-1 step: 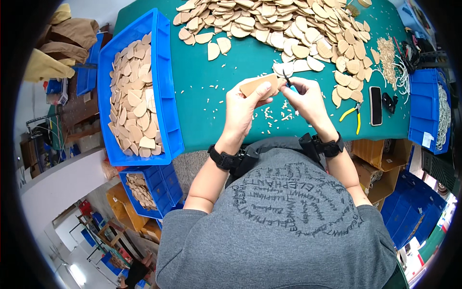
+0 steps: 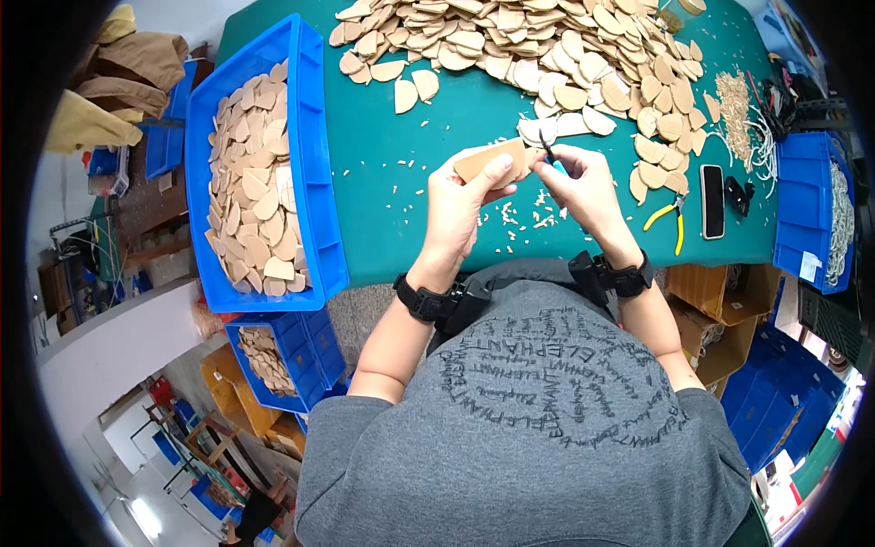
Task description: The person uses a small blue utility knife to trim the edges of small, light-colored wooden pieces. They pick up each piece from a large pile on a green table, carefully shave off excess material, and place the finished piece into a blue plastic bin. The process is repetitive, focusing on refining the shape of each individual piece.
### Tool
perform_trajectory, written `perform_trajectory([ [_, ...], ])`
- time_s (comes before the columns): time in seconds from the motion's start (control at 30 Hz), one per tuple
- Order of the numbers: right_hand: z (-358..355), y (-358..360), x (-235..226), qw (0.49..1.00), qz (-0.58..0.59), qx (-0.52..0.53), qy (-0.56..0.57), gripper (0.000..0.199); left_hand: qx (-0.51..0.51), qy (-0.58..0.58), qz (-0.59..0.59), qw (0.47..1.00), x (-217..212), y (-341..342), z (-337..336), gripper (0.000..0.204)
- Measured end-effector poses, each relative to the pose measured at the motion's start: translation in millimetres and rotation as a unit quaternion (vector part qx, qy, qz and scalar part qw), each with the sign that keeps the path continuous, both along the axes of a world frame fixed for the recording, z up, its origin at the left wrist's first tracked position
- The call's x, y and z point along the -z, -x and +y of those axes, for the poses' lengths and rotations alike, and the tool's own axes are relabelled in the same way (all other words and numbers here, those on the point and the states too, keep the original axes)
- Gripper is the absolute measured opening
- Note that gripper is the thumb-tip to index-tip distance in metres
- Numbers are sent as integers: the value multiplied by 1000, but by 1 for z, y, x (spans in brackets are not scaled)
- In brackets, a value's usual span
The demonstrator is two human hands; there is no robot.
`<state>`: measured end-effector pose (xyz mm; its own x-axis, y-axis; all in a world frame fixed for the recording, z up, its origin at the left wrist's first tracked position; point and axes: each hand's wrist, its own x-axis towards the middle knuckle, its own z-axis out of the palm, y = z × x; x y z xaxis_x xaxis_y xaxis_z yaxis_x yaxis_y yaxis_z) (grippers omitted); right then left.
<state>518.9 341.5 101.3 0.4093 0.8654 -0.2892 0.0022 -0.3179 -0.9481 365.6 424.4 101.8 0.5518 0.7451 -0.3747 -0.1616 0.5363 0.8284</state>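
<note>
My left hand (image 2: 463, 196) pinches a tan half-round piece (image 2: 492, 162) between thumb and fingers, above the green tabletop. A second tan piece seems to lie under it, partly hidden by the fingers. My right hand (image 2: 583, 185), just beside it, is closed around a small cutting tool (image 2: 547, 144) with dark jaws and a blue handle. Most of that handle is covered by my fingers. The jaws point away from me, close to the right end of the held piece; whether they touch it I cannot tell. Small pale scraps (image 2: 515, 217) are scattered beneath both hands.
A large heap of tan half-round pieces (image 2: 510, 41) covers the far side of the green table (image 2: 374, 182). On the left stands a blue crate (image 2: 316, 164) of similar pieces. Yellow-handled pliers (image 2: 676, 223), a phone (image 2: 712, 201) and a blue bin (image 2: 802, 210) are at the right.
The cutting tool's dark jaws have shifted slightly and stand a little more upright in my right hand. My left hand and its piece are practically still.
</note>
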Motion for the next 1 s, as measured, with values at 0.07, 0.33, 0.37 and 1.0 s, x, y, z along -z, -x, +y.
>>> perform_trajectory([
  [0.07,-1,-2,1,1000,23,-10,0,19,-11,16,0,1000,2,5,1,36],
  [0.33,-12,-19,11,1000,-4,-21,5,14,-251,-115,-51,960,-4,83,66,33],
  [0.37,-17,-24,14,1000,2,-6,2,15,-327,-97,-73,937,3,110,85,41],
  [1.0,-43,-31,33,987,-112,-35,112,25,200,-261,210,921,105,-37,23,19],
])
